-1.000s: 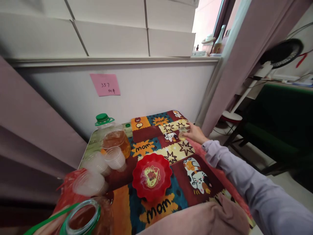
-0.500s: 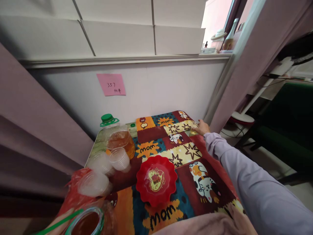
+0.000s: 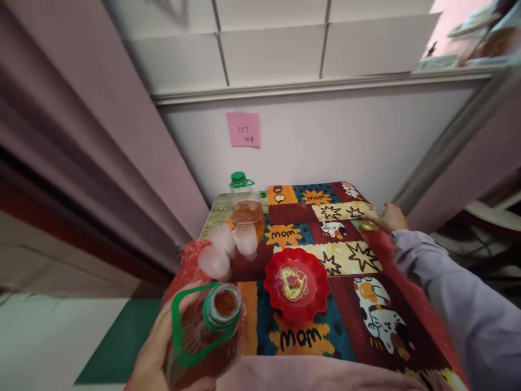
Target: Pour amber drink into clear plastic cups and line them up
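Left grip point(image 3: 151, 347) wraps the open bottle point(image 3: 223, 347), likely heavy, slick, squeezy, so I'd clasp low, while my right grip point(image 3: 394, 218) is at a cup point(image 3: 367, 223), pinching or not I can't tell.

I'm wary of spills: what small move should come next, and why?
Probably ease the right hand off the small cup: it seems to rest at the far right of the table, and the left hand alone holds the open bottle.
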The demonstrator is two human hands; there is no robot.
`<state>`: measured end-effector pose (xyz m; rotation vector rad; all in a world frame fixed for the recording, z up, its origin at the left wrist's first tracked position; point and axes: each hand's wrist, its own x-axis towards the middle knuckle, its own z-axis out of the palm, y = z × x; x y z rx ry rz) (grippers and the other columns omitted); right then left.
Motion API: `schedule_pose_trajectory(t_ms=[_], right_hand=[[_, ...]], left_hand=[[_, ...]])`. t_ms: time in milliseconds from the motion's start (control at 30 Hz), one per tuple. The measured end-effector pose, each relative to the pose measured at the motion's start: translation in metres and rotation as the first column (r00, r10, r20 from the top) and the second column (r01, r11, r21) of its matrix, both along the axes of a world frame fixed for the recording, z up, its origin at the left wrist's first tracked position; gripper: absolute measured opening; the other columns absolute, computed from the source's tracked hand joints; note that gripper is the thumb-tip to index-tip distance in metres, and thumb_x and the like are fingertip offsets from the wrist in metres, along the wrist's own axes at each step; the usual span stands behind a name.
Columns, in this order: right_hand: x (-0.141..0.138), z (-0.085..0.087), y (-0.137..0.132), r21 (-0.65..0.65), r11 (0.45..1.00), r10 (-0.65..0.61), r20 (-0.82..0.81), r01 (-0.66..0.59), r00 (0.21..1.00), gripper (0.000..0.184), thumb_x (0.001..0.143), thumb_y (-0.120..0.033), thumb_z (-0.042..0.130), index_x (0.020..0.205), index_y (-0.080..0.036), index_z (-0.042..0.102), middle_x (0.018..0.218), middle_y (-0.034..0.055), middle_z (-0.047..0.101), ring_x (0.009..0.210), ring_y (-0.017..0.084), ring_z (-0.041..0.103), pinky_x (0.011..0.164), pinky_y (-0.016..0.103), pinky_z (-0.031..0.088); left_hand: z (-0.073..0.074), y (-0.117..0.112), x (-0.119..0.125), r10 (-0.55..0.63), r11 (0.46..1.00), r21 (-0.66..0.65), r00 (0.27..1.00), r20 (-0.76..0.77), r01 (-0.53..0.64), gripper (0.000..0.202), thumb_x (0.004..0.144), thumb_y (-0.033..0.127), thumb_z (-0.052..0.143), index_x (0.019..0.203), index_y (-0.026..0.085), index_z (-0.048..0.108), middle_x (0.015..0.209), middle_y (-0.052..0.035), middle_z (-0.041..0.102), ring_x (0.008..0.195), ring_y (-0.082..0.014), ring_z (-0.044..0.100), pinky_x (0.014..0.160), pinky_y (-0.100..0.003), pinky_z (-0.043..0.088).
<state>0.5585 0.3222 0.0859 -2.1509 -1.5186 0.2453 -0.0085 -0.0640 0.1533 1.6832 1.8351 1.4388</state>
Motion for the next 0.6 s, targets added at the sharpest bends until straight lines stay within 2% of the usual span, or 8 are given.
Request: schedule_pose_trajectory(t_ms=[33, 133, 200, 300, 367, 433, 500, 600], right_hand=[[-0.004, 0.005, -0.003, 0.026, 0.999, 0.024, 0.003, -0.024, 1.000, 0.088, 0.090, -0.052, 0.093, 0.154, 0.003, 0.066, 0.150, 0.0463, 0.069, 0.139, 0.048, 0.072, 0.103, 0.051, 0.054], [-0.032, 0.021, -0.020, 0.168, 0.975, 0.156, -0.057, -0.144, 0.986, 0.075, 0.095, -0.056, 0.086, 0.151, -0.007, 0.072, 0.142, 0.0341, 0.078, 0.120, 0.040, 0.080, 0.100, 0.050, 0.057], [-0.067, 0.032, -0.042, 0.321, 0.913, 0.315, -0.169, -0.251, 0.934, 0.060, 0.095, -0.060, 0.085, 0.137, -0.017, 0.081, 0.127, 0.0221, 0.086, 0.099, 0.034, 0.082, 0.092, 0.048, 0.062], [-0.139, 0.047, -0.094, 0.488, 0.757, 0.601, -0.261, -0.434, 0.755, 0.047, 0.097, -0.066, 0.082, 0.116, -0.024, 0.086, 0.110, 0.0128, 0.089, 0.091, 0.030, 0.083, 0.088, 0.046, 0.066], [-0.190, 0.055, -0.131, 0.549, 0.640, 0.732, -0.225, -0.538, 0.643, 0.037, 0.102, -0.060, 0.079, 0.108, -0.025, 0.087, 0.105, 0.0101, 0.088, 0.090, 0.028, 0.083, 0.084, 0.042, 0.067], [-0.237, 0.059, -0.163, 0.559, 0.526, 0.832, -0.184, -0.641, 0.523, 0.025, 0.109, -0.048, 0.076, 0.104, -0.026, 0.087, 0.097, 0.0075, 0.087, 0.085, 0.025, 0.082, 0.077, 0.036, 0.066], [-0.278, 0.058, -0.183, 0.552, 0.398, 0.908, -0.125, -0.733, 0.400, 0.016, 0.111, -0.035, 0.075, 0.104, -0.026, 0.087, 0.097, 0.0066, 0.088, 0.085, 0.023, 0.083, 0.078, 0.033, 0.065], [-0.327, 0.050, -0.193, 0.523, 0.240, 0.962, -0.015, -0.818, 0.273, 0.009, 0.108, -0.022, 0.077, 0.109, -0.026, 0.085, 0.103, 0.0068, 0.087, 0.094, 0.023, 0.084, 0.086, 0.033, 0.066]], left_hand=[[-0.001, -0.002, -0.001, -0.013, 1.000, -0.007, 0.999, -0.047, 0.012, 0.109, 0.049, 0.089, 0.101, 0.141, 0.036, 0.081, 0.145, -0.0133, 0.082, 0.140, -0.0522, 0.074, 0.115, -0.065, 0.065], [0.001, -0.004, -0.001, -0.105, 0.994, 0.000, 0.962, -0.253, 0.108, 0.112, 0.070, 0.094, 0.088, 0.162, 0.035, 0.066, 0.158, -0.0165, 0.076, 0.140, -0.0494, 0.076, 0.119, -0.069, 0.062], [0.004, -0.005, 0.003, -0.141, 0.987, 0.031, 0.933, -0.332, 0.160, 0.113, 0.078, 0.095, 0.082, 0.172, 0.038, 0.055, 0.163, -0.0175, 0.072, 0.140, -0.0477, 0.076, 0.117, -0.068, 0.064], [0.007, -0.005, 0.010, -0.179, 0.978, 0.042, 0.921, -0.345, 0.205, 0.116, 0.078, 0.093, 0.084, 0.175, 0.041, 0.049, 0.165, -0.0177, 0.070, 0.148, -0.0491, 0.072, 0.119, -0.070, 0.062], [0.008, -0.006, 0.014, -0.205, 0.974, 0.023, 0.924, -0.322, 0.224, 0.114, 0.079, 0.092, 0.085, 0.175, 0.041, 0.049, 0.168, -0.0178, 0.068, 0.152, -0.0494, 0.069, 0.123, -0.073, 0.058], [0.008, -0.008, 0.017, -0.222, 0.971, 0.019, 0.928, -0.300, 0.238, 0.112, 0.081, 0.091, 0.084, 0.175, 0.043, 0.048, 0.171, -0.0179, 0.065, 0.154, -0.0492, 0.067, 0.124, -0.075, 0.057], [0.007, -0.010, 0.020, -0.227, 0.967, 0.045, 0.929, -0.294, 0.250, 0.112, 0.082, 0.091, 0.083, 0.176, 0.043, 0.045, 0.172, -0.0183, 0.064, 0.156, -0.0493, 0.066, 0.124, -0.075, 0.057], [0.006, -0.013, 0.022, -0.230, 0.959, 0.089, 0.920, -0.316, 0.270, 0.113, 0.084, 0.092, 0.080, 0.177, 0.042, 0.043, 0.171, -0.0191, 0.064, 0.156, -0.0489, 0.066, 0.124, -0.075, 0.057]])
